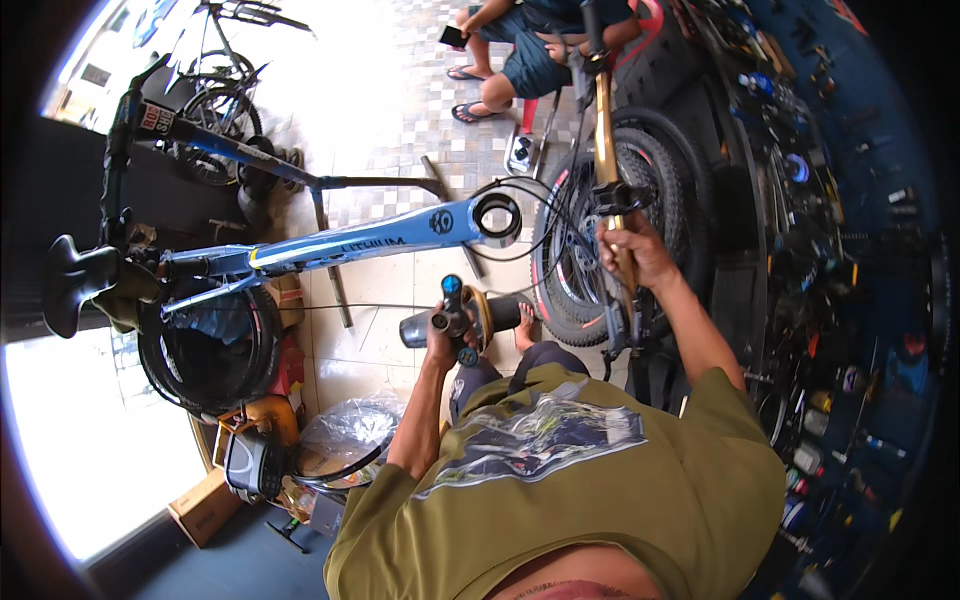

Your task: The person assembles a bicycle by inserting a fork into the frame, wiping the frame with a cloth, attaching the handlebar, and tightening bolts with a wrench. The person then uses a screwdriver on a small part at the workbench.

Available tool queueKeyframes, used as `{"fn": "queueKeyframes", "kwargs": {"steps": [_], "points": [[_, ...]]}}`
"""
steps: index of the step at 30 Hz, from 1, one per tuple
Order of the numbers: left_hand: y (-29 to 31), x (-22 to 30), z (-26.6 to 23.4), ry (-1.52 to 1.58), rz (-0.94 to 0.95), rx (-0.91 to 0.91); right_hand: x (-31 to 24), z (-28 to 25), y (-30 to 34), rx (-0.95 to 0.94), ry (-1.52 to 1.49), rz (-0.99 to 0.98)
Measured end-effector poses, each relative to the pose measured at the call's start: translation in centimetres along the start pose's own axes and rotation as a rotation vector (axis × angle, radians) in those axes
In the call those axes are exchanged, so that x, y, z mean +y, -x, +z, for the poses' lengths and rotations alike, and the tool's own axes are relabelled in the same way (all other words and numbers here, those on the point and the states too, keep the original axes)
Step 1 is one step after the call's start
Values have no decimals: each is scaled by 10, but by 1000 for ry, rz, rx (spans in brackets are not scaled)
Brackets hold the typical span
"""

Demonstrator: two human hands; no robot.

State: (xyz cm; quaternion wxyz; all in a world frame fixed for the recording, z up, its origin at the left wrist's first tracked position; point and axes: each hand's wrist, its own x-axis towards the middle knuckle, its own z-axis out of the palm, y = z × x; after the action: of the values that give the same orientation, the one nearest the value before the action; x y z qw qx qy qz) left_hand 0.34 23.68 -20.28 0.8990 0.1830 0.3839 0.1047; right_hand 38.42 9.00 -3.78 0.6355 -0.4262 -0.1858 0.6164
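My left hand (441, 345) is closed around what looks like a suspension fork (455, 322), seen end-on. It has a dark crown with blue caps at both ends and a golden part behind it. My right hand (635, 252) grips a gold handlebar (605, 130) just below its black stem clamp (618, 198). Black cables (545, 235) loop from the handlebar toward the frame. A blue bicycle frame (370, 232) lies roughly level across the left, its open head tube (497, 218) pointing toward the handlebar. The fork is below the frame, apart from the head tube.
Bicycle wheels (590, 225) lean behind the handlebar. A seated person (530, 70) holds a dark object at the top. A tool wall (830, 300) runs along the right. At lower left are tyres (210, 350), a clear plastic bag (350, 425) and a cardboard box (205, 507).
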Motion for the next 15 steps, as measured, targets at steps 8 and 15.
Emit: {"fn": "queueKeyframes", "kwargs": {"steps": [8,15], "points": [[-77,6,40,-94,-24,-160,-37,104,74,202,84,-313],[-130,4,48,-108,-138,-239,-38,159,79,326,271,-297]]}}
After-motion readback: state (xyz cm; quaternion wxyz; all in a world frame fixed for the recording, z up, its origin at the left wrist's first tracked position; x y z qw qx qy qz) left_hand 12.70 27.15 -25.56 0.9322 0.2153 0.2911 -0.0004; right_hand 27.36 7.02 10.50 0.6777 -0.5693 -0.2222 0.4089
